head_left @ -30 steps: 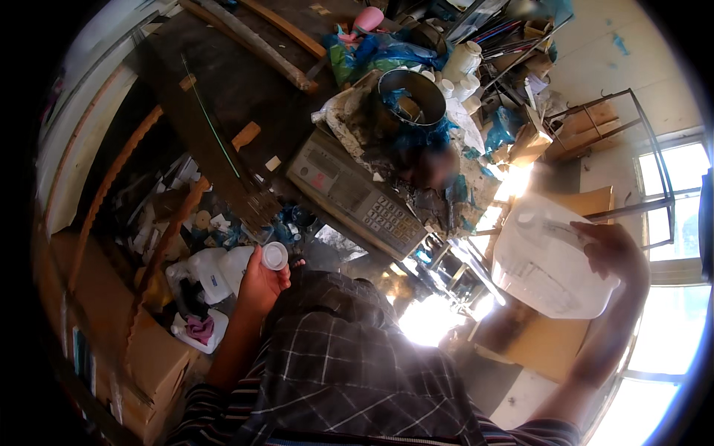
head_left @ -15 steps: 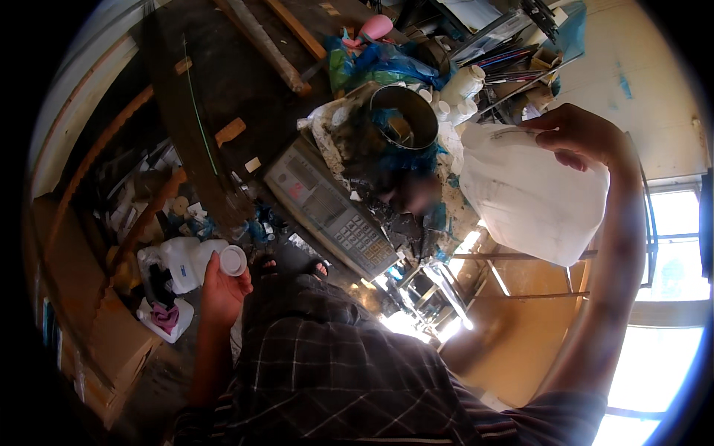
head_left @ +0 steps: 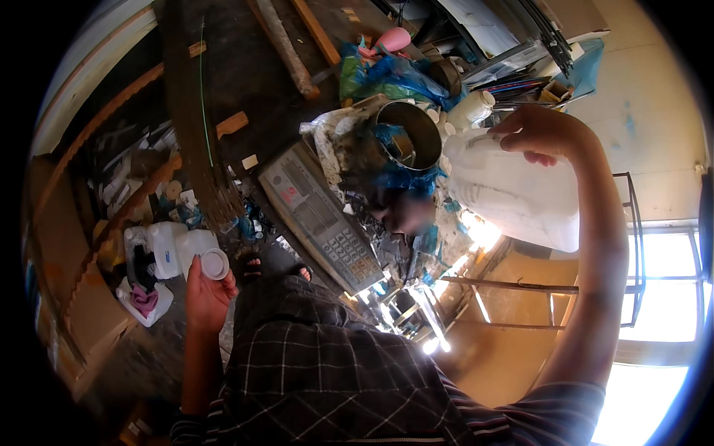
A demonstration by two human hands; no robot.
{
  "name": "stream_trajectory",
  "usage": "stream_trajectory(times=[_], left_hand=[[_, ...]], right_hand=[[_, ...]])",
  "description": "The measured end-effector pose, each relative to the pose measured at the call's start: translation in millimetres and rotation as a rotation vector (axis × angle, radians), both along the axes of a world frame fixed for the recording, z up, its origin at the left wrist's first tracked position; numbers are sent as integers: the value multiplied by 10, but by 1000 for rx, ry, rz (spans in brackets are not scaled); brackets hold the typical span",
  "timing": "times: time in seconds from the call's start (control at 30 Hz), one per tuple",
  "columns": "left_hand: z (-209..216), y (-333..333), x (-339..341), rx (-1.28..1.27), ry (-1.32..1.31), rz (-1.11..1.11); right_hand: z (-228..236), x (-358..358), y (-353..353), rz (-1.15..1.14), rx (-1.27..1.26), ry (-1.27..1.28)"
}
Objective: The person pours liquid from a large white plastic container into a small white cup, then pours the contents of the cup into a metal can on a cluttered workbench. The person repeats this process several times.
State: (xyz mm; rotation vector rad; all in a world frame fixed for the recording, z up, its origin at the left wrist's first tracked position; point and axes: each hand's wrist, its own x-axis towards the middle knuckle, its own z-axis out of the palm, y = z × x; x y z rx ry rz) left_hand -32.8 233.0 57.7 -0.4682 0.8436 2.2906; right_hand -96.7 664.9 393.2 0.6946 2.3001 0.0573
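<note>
- I saw the right hand (head_left: 547, 134) gripping a big white jug (head_left: 513, 193), with the fingers bent over its upper side.
- The jug was tilted, below and to the left of this hand, and its narrow end pointed toward the left.
- Just beside this narrow end, farther left of the right hand, was a round metal pot (head_left: 430, 134); I could not tell if the jug touched it.
- I saw the left hand (head_left: 210, 301) holding a small white cup (head_left: 215, 264) between the thumb and the fingers, with the round opening turned up to my camera.
- Between the two hands, nearer to the left one, was a grey scale (head_left: 301, 201) with a keypad, standing slantwise.
- Beyond the pot, to the left of the right hand and farther away, I noticed a blue plastic bag (head_left: 416, 80) and a pink thing (head_left: 394, 39).
- A white bottle (head_left: 474, 108) was near the fingers of the right hand, on their left.
- To the left of the left hand, and near it, I saw white containers (head_left: 167, 249) and a purple cloth (head_left: 143, 299).
- The checked apron (head_left: 320, 364) was between the two forearms.
</note>
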Motion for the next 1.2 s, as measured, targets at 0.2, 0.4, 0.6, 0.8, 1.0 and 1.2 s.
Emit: stream_trajectory(times=[0.2,0.4,0.6,0.8,1.0,1.2], left_hand=[[25,32,25,-5,-13,25],[12,6,22,4,-8,30],[-6,-8,22,25,-33,30],[-61,-21,22,47,-102,53],[-159,-47,38,5,-13,58],[-56,-55,6,59,-46,32]], right_hand=[[-43,-42,-38,19,5,-48],[-66,-116,-122,64,17,-88],[-105,-115,-168,65,41,-113],[-81,-103,-205,49,33,-118],[-80,-137,-256,52,25,-125],[-108,-149,-203,45,53,-146]])
